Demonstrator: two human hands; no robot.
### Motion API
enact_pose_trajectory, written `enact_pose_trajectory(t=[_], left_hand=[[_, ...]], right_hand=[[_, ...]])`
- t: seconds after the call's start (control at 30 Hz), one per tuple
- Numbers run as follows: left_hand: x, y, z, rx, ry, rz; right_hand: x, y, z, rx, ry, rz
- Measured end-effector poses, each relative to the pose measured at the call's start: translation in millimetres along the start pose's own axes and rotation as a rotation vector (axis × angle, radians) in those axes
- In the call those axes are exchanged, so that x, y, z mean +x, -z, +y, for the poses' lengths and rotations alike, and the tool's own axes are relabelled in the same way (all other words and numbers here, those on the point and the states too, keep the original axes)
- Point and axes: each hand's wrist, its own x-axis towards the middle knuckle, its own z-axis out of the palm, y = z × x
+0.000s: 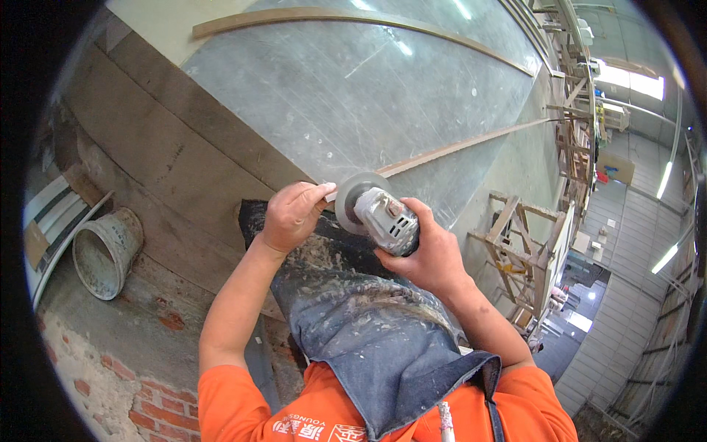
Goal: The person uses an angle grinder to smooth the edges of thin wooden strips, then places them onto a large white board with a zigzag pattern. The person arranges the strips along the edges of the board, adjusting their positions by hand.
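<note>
My right hand (432, 252) is wrapped round the grey body of a dusty angle grinder (389, 221). The grinder's round disc (347, 209) faces left and looks blurred. Just left of the disc, my left hand (293, 214) pinches a small whitish piece (331, 197) between thumb and fingers, its edge at or very close to the disc. I cannot tell what the piece is made of. A stained dark apron (353, 302) covers my front below both hands.
A large grey sheet-topped table (317, 103) lies ahead, with long wooden strips (456, 147) across it. A dirty bucket (108, 250) lies tipped at the left near a brick wall (166, 405). Wooden frames (526, 250) stand to the right.
</note>
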Motion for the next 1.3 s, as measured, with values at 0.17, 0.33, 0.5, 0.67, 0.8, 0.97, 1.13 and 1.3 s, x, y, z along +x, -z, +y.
enact_pose_trajectory(t=[0.17,0.33,0.5,0.67,0.8,0.97,1.13,1.3], left_hand=[[-3.9,1.7,-1.6,0.036,-0.004,-0.011],[-2.9,5.4,-1.5,0.061,-0.018,-0.018],[1.0,10.7,3.4,0.107,-0.018,-0.039],[-0.5,16.5,5.1,0.114,0.011,-0.054],[-3.7,22.7,3.6,0.154,0.021,-0.058],[0.2,29.1,4.8,0.173,0.042,-0.050],[5.4,32.9,23.7,0.037,0.326,-0.026],[-5.1,24.3,19.6,-0.054,0.444,0.025]], right_hand=[[1.2,5.7,17.4,-0.023,-0.136,0.014],[7.0,18.6,40.1,-0.002,-0.215,0.090],[19.2,35.1,66.2,0.034,-0.316,0.184],[33.9,48.7,110.4,0.057,-0.363,0.277],[47.9,62.2,133.4,0.047,-0.401,0.347],[74.4,81.2,183.9,0.044,-0.413,0.471],[53.9,75.8,173.8,0.321,-0.354,0.528],[10.4,39.7,46.3,0.113,-0.152,0.117]])
